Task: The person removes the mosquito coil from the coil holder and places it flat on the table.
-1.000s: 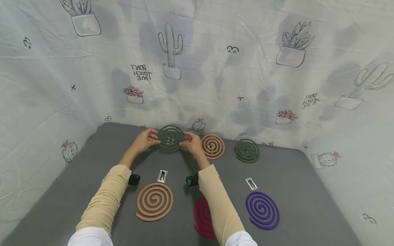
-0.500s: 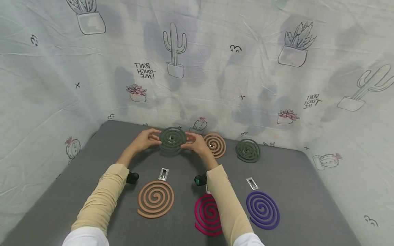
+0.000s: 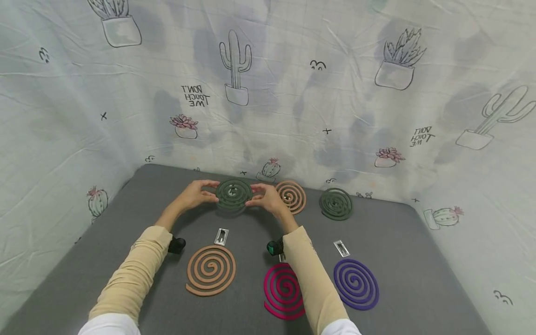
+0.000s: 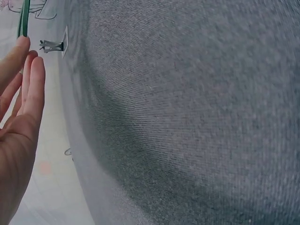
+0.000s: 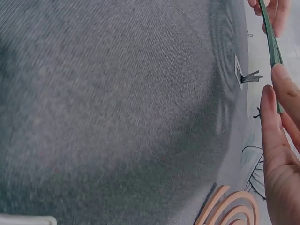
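Note:
In the head view, a green mosquito coil (image 3: 233, 204) is held roughly level above the table near its back edge. My left hand (image 3: 196, 194) pinches its left rim between thumb and fingers, and my right hand (image 3: 268, 199) pinches the right rim. Both wrist views catch the coil (image 5: 271, 42) edge-on. Under it, a small metal coil stand (image 4: 51, 46) with upright prongs sits on the table, and a gap separates stand and coil in the right wrist view. From above, part of this stand shows through the coil's rings.
Right of my hands are a tan coil (image 3: 291, 184) and another green coil (image 3: 335, 203). Nearer lie a tan coil (image 3: 212, 267), a pink coil (image 3: 286, 286) partly under my right sleeve, and a purple coil (image 3: 355, 280). Metal stands (image 3: 221, 236) lie behind these; a patterned curtain (image 3: 293, 93) backs the table.
Both hands have lowered the green coil slightly toward the table, and it looks flatter. The other coils have stayed in place; the view has shifted a little.

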`<state>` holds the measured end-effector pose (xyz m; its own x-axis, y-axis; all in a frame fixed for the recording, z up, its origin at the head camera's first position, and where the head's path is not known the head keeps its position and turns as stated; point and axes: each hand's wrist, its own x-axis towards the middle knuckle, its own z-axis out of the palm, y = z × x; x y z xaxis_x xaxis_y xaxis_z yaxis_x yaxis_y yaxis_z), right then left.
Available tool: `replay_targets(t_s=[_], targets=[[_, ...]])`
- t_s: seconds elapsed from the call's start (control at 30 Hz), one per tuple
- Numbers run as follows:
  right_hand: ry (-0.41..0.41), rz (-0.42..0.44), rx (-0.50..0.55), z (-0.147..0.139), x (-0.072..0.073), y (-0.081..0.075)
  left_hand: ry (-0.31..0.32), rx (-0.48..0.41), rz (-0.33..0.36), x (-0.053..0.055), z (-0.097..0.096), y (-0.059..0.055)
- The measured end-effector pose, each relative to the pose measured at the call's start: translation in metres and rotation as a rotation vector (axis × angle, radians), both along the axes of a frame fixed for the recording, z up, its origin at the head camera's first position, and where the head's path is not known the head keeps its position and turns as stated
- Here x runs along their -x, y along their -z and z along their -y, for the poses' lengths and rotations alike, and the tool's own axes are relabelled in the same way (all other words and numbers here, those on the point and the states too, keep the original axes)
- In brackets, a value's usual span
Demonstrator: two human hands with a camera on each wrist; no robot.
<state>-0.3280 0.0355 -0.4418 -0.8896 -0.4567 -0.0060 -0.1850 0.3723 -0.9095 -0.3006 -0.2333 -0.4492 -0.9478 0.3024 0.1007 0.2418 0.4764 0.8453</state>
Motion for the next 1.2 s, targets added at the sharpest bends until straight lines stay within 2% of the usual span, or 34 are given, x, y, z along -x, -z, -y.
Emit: replay_targets(t_s=[0.23, 0.5, 0.67, 0.9, 1.03, 1.2], targets=[[-0.031, -0.049, -0.11, 0.0, -0.001, -0.003, 0.01, 0.044, 0.022, -0.004, 0.001, -0.002], [-0.079, -0.016, -0.176, 0.0, -0.002, -0.009, 0.047, 0.1, 0.038, -0.01, 0.003, -0.003], [-0.129, -0.033, -0.278, 0.003, -0.005, -0.014, 0.076, 0.126, 0.054, -0.012, 0.004, 0.001], [-0.18, -0.06, -0.299, 0.007, -0.005, -0.009, 0.074, 0.117, 0.055, -0.014, 0.007, 0.01], [-0.172, -0.054, -0.334, 0.009, -0.008, -0.005, 0.071, 0.137, 0.058, -0.015, 0.008, 0.013], [-0.123, -0.041, -0.346, 0.013, -0.014, 0.0, 0.088, 0.16, 0.052, -0.018, 0.006, 0.012]])
